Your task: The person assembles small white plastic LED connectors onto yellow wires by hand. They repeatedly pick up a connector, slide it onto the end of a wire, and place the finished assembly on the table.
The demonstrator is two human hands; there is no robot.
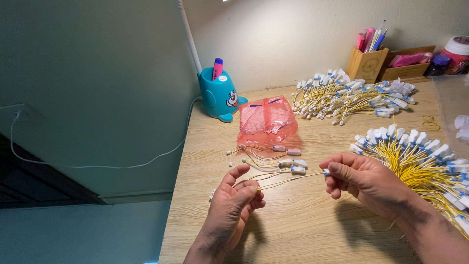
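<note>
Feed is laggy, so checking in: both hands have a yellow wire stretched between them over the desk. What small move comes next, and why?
Probably lay it down with the loose wires just ahead. The left hand pinches one end of the yellow wire, the right hand holds the other at its white connector, and similar finished-looking pieces lie there beside the red bag.

Wire bundle point(430, 171) cut off right.
</note>
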